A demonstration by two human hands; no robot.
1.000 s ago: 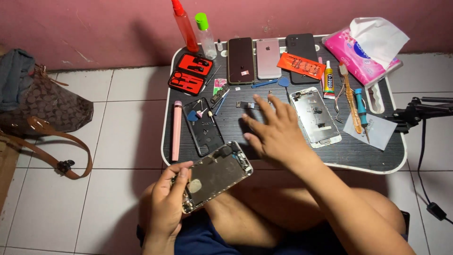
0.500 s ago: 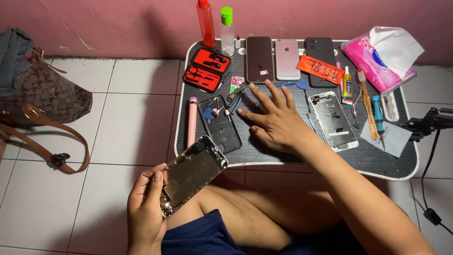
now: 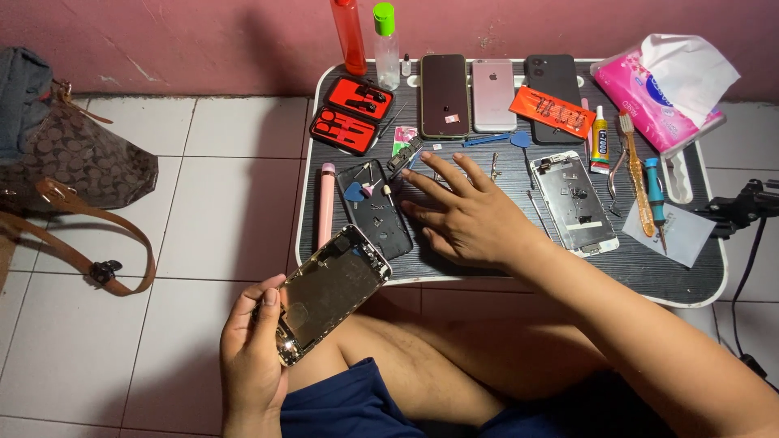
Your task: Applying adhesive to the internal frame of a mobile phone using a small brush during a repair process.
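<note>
My left hand [image 3: 253, 349] grips an opened phone housing [image 3: 329, 292], its bare metal inside facing up, over my knee in front of the lap table [image 3: 454, 268]. My right hand [image 3: 466, 215] lies flat on the table with fingers spread, fingertips reaching toward a black phone back cover [image 3: 381, 219] that carries small picks and parts. It holds nothing that I can see. A second stripped phone chassis [image 3: 572, 203] lies just right of that hand.
Three phones [image 3: 495, 93] lie along the table's far edge with a red tool case [image 3: 353, 115], two bottles [image 3: 365, 36], an orange packet, glue tube, screwdrivers and a pink tissue pack [image 3: 661, 85]. A pink stick lies at the left edge. A brown handbag [image 3: 69, 170] sits on the tiled floor.
My left hand has brought the opened housing a little nearer the table. The right hand has slid left across the table toward the black cover and small parts.
</note>
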